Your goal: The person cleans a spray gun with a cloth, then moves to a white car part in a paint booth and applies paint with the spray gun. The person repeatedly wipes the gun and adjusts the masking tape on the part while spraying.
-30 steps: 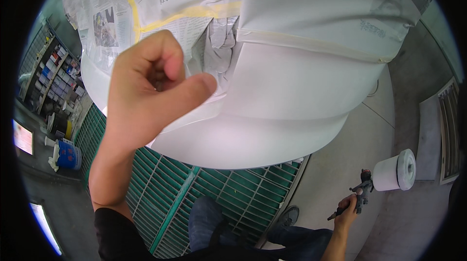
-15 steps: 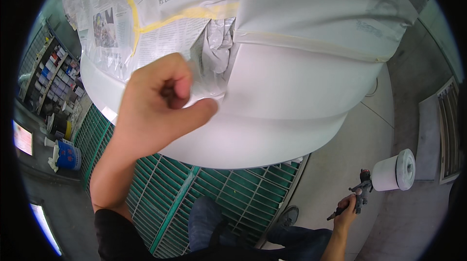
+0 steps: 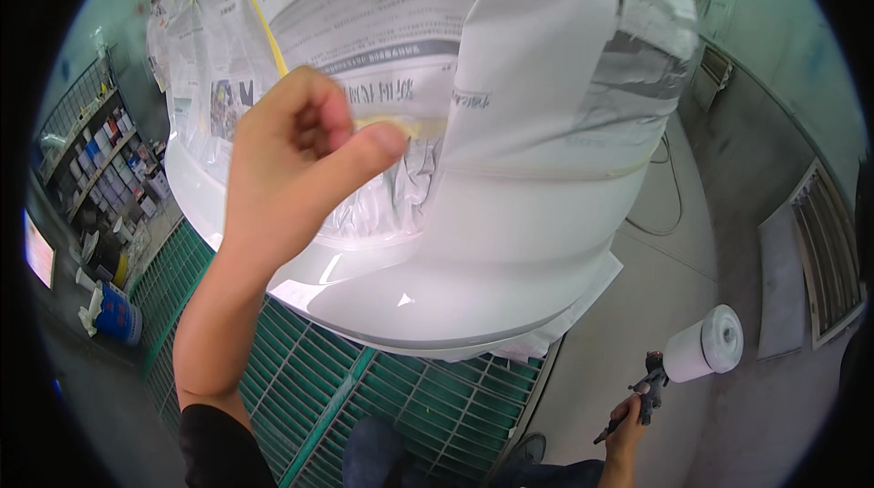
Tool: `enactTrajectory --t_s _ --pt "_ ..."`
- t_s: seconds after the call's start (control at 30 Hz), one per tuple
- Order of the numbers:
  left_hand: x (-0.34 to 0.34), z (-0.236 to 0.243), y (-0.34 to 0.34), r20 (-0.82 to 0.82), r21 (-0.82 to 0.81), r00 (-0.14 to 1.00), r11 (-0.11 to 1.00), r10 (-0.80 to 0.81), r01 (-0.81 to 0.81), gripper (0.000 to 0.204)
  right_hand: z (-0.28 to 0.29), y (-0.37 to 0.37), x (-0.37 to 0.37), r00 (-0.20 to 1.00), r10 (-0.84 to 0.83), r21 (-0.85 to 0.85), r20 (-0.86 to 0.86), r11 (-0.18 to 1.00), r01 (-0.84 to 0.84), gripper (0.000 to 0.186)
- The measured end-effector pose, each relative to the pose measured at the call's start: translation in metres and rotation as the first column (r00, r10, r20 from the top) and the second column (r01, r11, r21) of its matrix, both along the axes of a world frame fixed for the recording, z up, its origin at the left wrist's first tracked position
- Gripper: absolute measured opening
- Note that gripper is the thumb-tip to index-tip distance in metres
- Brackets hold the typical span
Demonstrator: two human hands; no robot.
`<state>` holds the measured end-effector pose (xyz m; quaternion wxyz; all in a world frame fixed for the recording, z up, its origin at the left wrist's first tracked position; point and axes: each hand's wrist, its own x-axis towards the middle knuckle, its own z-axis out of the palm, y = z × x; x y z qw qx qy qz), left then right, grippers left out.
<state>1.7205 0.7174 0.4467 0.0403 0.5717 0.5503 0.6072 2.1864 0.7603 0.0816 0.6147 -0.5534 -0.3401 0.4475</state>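
Observation:
My left hand (image 3: 273, 188) is raised over the newspaper masking (image 3: 382, 5) on a glossy white car body panel (image 3: 510, 260). Its fingers curl loosely and the thumb stands apart, with nothing visible between them. Yellow masking tape (image 3: 265, 22) runs along the paper, and crumpled plastic film (image 3: 414, 174) shows beside the thumb. Down at the lower right, my right hand (image 3: 625, 432) grips a dark spray gun (image 3: 653, 388). A white paint cup (image 3: 699, 349) is fixed to the gun and tilts to the right, away from the panel.
Underfoot lies a green floor with metal grating (image 3: 437, 401). A shelf of paint cans (image 3: 107, 160) and a blue bucket (image 3: 116, 315) stand at the left. On the right are a thin hose (image 3: 667, 215) on the floor and a louvred wall vent (image 3: 827, 242).
My view has shifted, showing more newspaper at the top and the panel's glossy lower edge. My left thumb now points more upward. The spray gun appears slightly lower and further left.

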Motion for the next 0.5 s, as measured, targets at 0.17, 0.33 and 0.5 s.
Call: enactTrajectory --t_s 0.17,0.33,0.5 --pt "0.034 0.051 0.028 -0.257 -0.014 0.961 0.994 0.104 -0.111 0.049 0.008 -0.004 -0.002 0.999 0.010 0.032 -0.042 0.999 -0.009 0.021" --pt "0.031 0.069 0.055 -0.428 -0.064 0.886 0.972 0.179 -0.227 0.055 0.012 -0.011 -0.003 0.997 0.051 0.022 -0.066 0.999 -0.050 0.016" --pt "0.032 0.070 0.052 -0.394 -0.182 0.910 0.959 0.132 -0.218 0.054 0.000 -0.011 0.008 0.988 0.080 0.069 -0.129 0.995 -0.072 0.011"
